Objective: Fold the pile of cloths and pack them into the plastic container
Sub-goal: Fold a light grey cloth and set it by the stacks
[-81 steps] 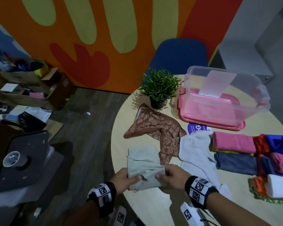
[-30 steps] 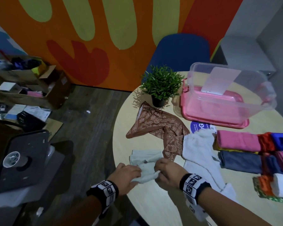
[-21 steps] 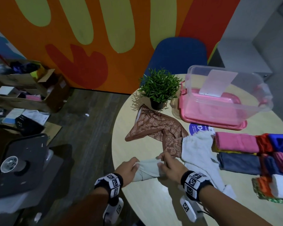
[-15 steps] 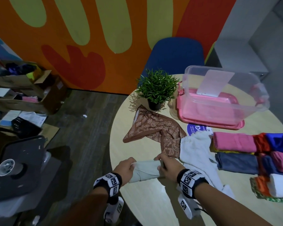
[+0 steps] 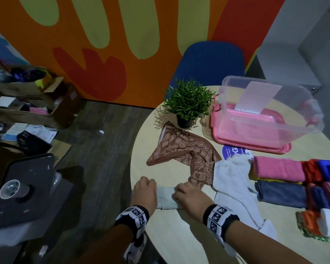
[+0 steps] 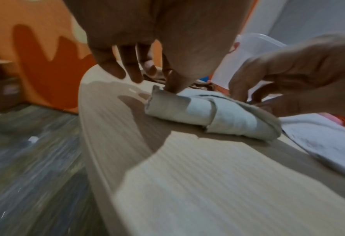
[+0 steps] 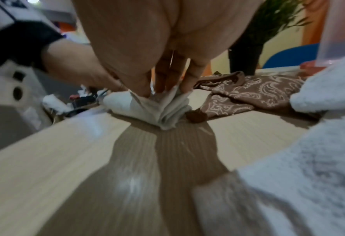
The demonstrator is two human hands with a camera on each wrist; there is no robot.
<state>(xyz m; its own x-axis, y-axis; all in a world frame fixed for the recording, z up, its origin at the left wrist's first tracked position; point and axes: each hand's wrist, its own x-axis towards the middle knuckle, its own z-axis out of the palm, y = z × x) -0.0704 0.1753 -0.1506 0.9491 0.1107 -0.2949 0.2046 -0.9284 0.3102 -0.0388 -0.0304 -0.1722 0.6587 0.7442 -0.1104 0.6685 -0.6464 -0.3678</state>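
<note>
Your left hand [image 5: 144, 193] and right hand [image 5: 189, 197] press curled fingers onto each end of the rolled grey cloth [image 5: 166, 198], brown patterned cloth [image 5: 187, 155] just beyond your fingertips, plastic container [image 5: 265, 119] farther past them on the table [image 5: 179, 237]

The round table [image 5: 179, 242] carries a plant [image 5: 189, 103] at twelve o'clock, a container [image 5: 265, 119] at one, folded cloths [image 5: 297, 185] at three, brown cloth [image 5: 185, 153] and white towel [image 5: 234, 185] centrally, a grey roll [image 5: 166, 197] at nine.
</note>
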